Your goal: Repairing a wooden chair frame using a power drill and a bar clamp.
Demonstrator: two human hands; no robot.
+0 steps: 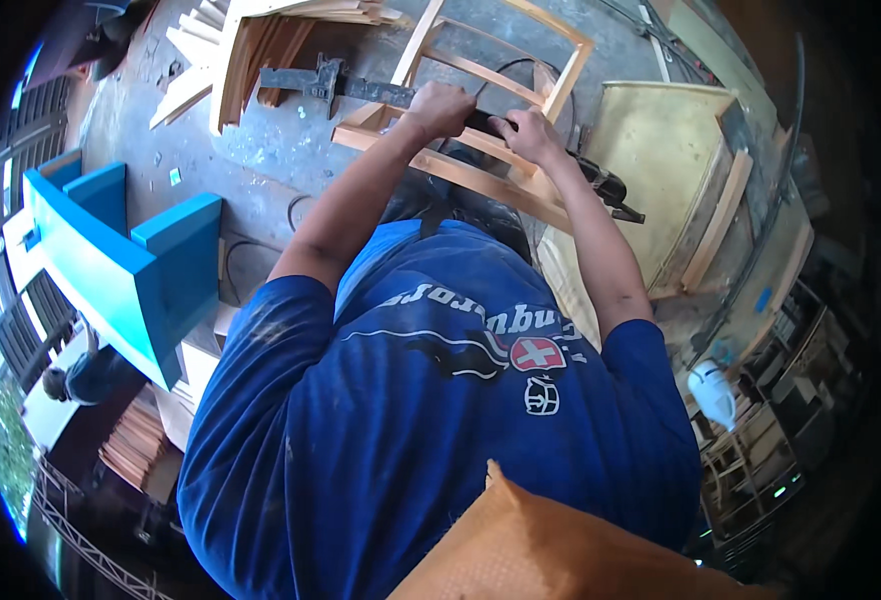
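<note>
A long dark bar clamp (366, 90) lies crosswise in front of me, slanting from upper left to lower right. My left hand (441, 108) is closed around its bar near the middle. Just to the right, my right hand (531, 137) grips the same clamp with bent fingers. One jaw stands out at the left end of the bar, and the dark screw end lies past my right wrist. Below and beyond the clamp is a light wooden frame (491, 183) with several rails. Whether the clamp touches the frame I cannot tell.
Stacked wooden pieces (223, 60) stand at the far left on the grey floor (251, 165). A bright blue furniture piece (96, 255) is at left. A pale yellowish panel (651, 150) lies at right. Another person (101, 375) shows at the left edge.
</note>
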